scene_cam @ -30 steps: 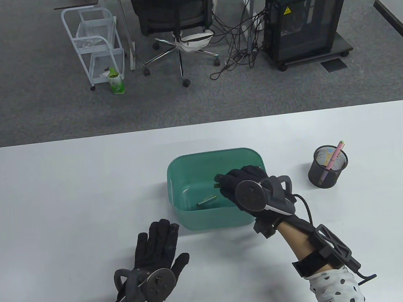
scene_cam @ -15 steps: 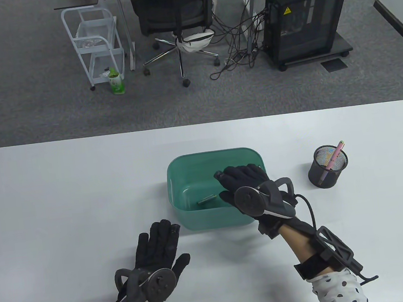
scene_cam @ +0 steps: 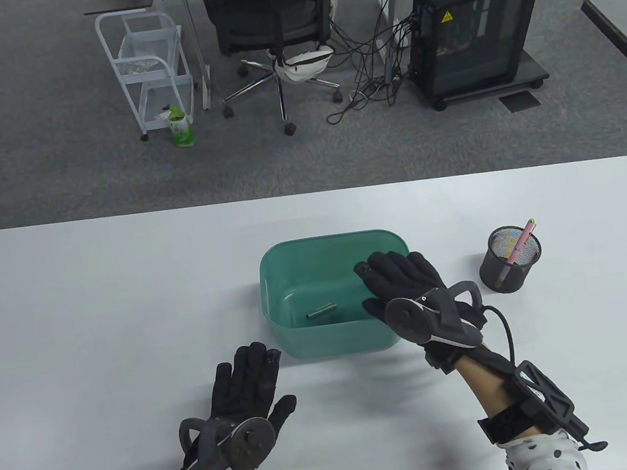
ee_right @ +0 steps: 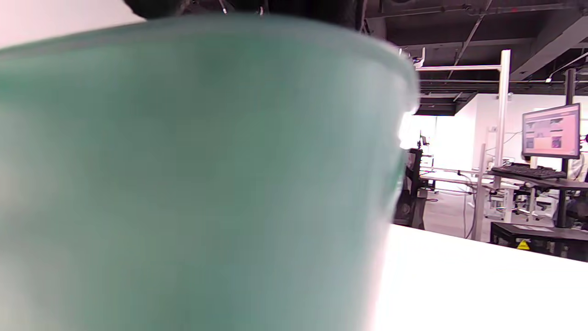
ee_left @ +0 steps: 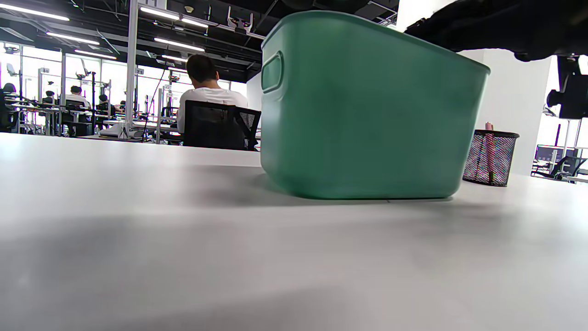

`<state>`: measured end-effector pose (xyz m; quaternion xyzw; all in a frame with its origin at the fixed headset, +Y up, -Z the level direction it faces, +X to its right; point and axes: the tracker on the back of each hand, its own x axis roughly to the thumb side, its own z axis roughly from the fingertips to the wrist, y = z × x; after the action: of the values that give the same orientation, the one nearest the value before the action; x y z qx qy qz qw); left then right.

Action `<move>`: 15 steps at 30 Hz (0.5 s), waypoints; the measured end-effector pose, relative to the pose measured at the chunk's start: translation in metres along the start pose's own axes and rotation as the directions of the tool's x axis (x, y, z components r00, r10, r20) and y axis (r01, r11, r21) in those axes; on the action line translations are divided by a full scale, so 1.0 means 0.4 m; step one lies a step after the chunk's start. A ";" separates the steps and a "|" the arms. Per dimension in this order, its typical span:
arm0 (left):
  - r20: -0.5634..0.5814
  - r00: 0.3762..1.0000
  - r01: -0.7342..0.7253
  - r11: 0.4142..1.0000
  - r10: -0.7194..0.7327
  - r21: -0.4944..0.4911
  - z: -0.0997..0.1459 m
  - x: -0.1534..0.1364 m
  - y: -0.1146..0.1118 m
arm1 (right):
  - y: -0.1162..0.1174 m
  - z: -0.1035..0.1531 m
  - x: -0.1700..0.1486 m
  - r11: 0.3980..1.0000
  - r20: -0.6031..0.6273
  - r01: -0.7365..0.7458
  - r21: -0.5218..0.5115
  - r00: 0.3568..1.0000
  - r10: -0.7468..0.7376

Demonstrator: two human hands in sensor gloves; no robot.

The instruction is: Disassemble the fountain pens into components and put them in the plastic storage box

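A green plastic box (scene_cam: 272,273) stands mid-table, with one green-gold pen part (scene_cam: 322,310) lying on its floor. My right hand (scene_cam: 394,276) hovers over the box's right rim, fingers spread and holding nothing. My left hand (scene_cam: 245,376) lies flat on the table in front of the box's left corner, fingers straight. A pink pen (scene_cam: 521,245) stands in the black mesh cup (scene_cam: 509,261) to the right. In the left wrist view the box (ee_left: 367,115) is close and the cup (ee_left: 489,158) sits behind it. The right wrist view is filled by the blurred box wall (ee_right: 183,184).
The white table (scene_cam: 73,307) stretches left and right of the box. Beyond its far edge stand an office chair (scene_cam: 273,30), a white trolley (scene_cam: 150,67) and a black computer case (scene_cam: 474,30) on grey carpet.
My right hand let go of a pen part over the box, opened its fingers and drew back to the right, toward the box's right rim. The left hand stayed put.
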<state>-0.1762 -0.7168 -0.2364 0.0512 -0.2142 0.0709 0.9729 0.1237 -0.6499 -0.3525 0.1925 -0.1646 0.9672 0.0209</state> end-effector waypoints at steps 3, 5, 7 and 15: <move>-0.001 1.000 0.000 1.000 0.000 -0.002 0.000 0.000 0.000 | -0.009 0.009 -0.032 1.000 -0.037 -0.009 -0.007 0.999 0.008; -0.002 1.000 0.001 1.000 -0.001 -0.004 0.000 0.000 -0.001 | -0.014 0.014 -0.057 1.000 -0.067 -0.009 -0.005 0.998 0.009; -0.002 1.000 0.000 1.000 0.000 -0.005 -0.001 0.000 -0.001 | -0.018 0.020 -0.082 1.000 -0.100 -0.011 -0.009 0.995 0.010; -0.002 1.000 0.003 1.000 -0.003 -0.007 -0.002 0.000 -0.002 | -0.026 0.057 -0.206 1.000 -0.261 0.008 -0.015 0.965 -0.012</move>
<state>-0.1758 -0.7174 -0.2370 0.0483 -0.2135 0.0686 0.9733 0.2094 -0.6455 -0.3606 0.0641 -0.1660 0.9828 0.0487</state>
